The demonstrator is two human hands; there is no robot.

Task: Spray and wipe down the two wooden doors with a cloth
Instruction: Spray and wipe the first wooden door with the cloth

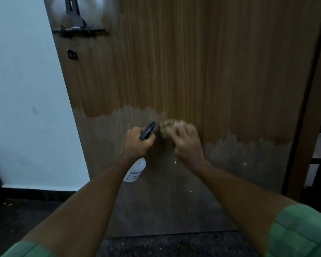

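Across the frame from twelve o'clock down past centre: wooden door (183,62), vertical grain, upper part a warm darker brown, lower band paler and dull, with a ragged boundary between the two running just above the hands. At nine o'clock, pale blue wall (22,108) with a dark skirting strip beneath. At six o'clock, dark floor (165,245) speckled with light bits. At three o'clock, dark door frame (308,108) along the door's edge. At eleven o'clock, black metal latch (78,30) fixed to the door, with a small dark fitting just below it.

From five and seven o'clock, two bare forearms in green sleeves (302,232) reaching toward centre. Just left of centre, left hand (137,143), fingers curled round the neck of a spray bottle (135,171); black nozzle pointing up toward one o'clock, near the door; translucent white body hanging below the wrist, label too blurred to read. Just right of centre, right hand (188,143), fingers bent over a crumpled tan cloth (170,128), pressed against the door at the edge of the darker patch. Cloth and fingertips smeared by blur. Nozzle and cloth just beside each other, apart.
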